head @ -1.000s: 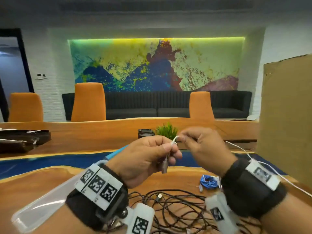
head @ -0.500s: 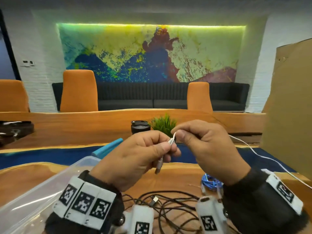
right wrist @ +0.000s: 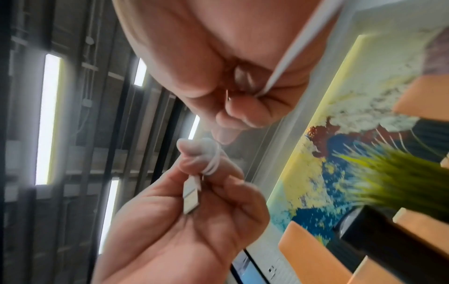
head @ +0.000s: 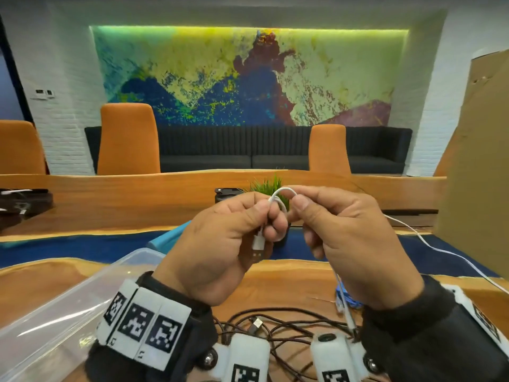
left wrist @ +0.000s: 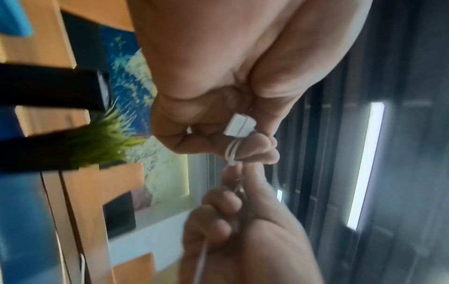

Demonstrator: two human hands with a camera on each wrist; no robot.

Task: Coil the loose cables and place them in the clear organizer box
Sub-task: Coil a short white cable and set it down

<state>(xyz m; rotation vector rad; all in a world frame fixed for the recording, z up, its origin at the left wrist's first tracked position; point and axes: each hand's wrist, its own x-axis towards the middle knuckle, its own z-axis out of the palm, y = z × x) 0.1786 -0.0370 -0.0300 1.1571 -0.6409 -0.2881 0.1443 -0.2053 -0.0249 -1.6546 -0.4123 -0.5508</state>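
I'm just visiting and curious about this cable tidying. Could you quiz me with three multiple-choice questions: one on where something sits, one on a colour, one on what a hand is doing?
1. Where is the clear organizer box?
A. Lower left on the table
B. On the sofa
C. Under the cardboard

2. What colour is the cable being coiled?
A. Black
B. White
C. Red

3. What is the left hand doing?
A. Resting flat
B. Holding the plug end, cable looped round its fingers
C. Lifting the box

Answers:
A, the clear organizer box lies lower left.
B, the white cable shows between both hands.
B, the left hand grips the plug.
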